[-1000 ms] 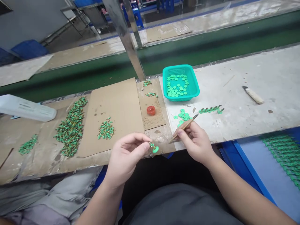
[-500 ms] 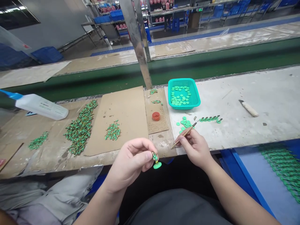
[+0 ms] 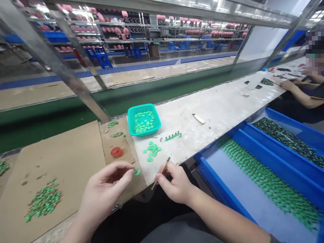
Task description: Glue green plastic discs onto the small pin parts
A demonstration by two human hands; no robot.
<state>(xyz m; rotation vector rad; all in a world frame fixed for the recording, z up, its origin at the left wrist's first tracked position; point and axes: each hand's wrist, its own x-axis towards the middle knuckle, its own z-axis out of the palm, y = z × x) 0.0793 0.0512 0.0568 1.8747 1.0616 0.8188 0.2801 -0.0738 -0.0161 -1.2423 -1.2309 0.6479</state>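
Note:
Between the thumb and fingers of my left hand (image 3: 105,189) is a small figurine (image 3: 137,171) on a round green base, mostly covered by the fingertips. My right hand (image 3: 177,184) grips a thin wooden brush (image 3: 167,162) with a dark tip pointing up and away. Just beyond the hands lie loose green discs (image 3: 152,148). A short row of figurines on green bases (image 3: 173,136) stands to their right. Left of the discs is a red cap-like dish (image 3: 116,152) on cardboard.
A teal basket (image 3: 131,131) holds green discs. Small green-and-gold pieces (image 3: 44,200) lie heaped on cardboard (image 3: 76,158). A knife (image 3: 198,118) rests on the white bench. Blue trays (image 3: 220,194) at right hold rows of green pieces. Another person's arm (image 3: 301,94) is at far right.
The view has swung right, bringing the blue trays and another person into sight. My left hand has carried the figurine up over the bench edge, its base now turned rightward.

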